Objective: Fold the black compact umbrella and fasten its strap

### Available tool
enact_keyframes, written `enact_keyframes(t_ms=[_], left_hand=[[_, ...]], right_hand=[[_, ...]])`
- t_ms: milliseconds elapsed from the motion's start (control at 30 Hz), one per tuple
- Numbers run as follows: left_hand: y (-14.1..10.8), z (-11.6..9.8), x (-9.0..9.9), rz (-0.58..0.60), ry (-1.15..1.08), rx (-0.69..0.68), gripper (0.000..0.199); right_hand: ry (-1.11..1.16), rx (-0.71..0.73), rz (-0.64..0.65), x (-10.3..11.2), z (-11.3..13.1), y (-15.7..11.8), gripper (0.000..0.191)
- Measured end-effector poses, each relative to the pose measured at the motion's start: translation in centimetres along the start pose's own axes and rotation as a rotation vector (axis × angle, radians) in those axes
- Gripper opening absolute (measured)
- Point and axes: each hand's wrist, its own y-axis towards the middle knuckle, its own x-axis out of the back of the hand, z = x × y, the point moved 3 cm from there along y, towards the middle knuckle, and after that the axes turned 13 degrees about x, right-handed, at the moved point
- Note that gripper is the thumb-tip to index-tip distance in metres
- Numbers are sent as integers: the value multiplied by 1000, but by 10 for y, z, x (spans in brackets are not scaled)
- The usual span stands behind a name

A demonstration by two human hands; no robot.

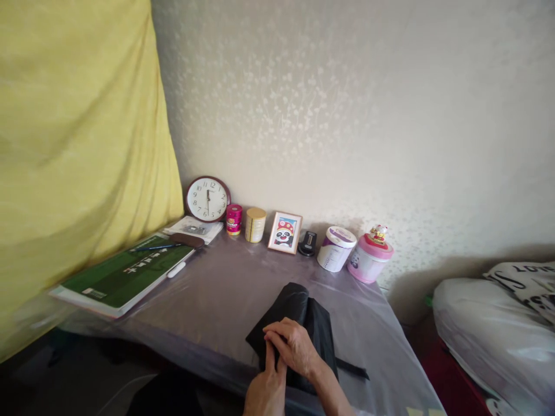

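A black umbrella [318, 323], its cloth loosely folded in panels, lies on the near part of the table. Its strap [353, 368] sticks out to the right across the table top. My right hand [292, 346] is over the umbrella with its fingers closed and bent to the left, meeting the fingertips of my left hand. From below, my left hand [266, 387] reaches up with its fingers pressed together at the umbrella's near left side. The two hands pinch the cloth between them; the exact spot they grip is hidden under the fingers.
Along the wall stand a round clock [208, 199], a pink can [233, 219], a yellow-lidded can [255, 225], a panda picture frame [285, 232], a black object [308, 243], a white tub [337, 249] and a pink-lidded tub [370, 257]. A green book [125, 271] lies left.
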Motion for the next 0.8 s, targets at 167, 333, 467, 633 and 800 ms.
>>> enact_keyframes(t_ms=[167, 333, 467, 633, 800], left_hand=[[7, -1, -9, -74, 20, 11, 71], [12, -3, -17, -110, -3, 32, 74], [13, -6, -16, -110, 33, 111, 75], [12, -7, -11, -46, 34, 118, 76], [12, -7, -5, 35, 18, 129, 81]], right_hand=[[-43, 130, -32, 1, -7, -6, 29], [-124, 137, 0, 1, -41, 4, 33], [-183, 117, -13, 5, -67, 18, 34], [-227, 41, -13, 10, -97, 34, 41], [-208, -88, -3, 14, -117, 46, 38]])
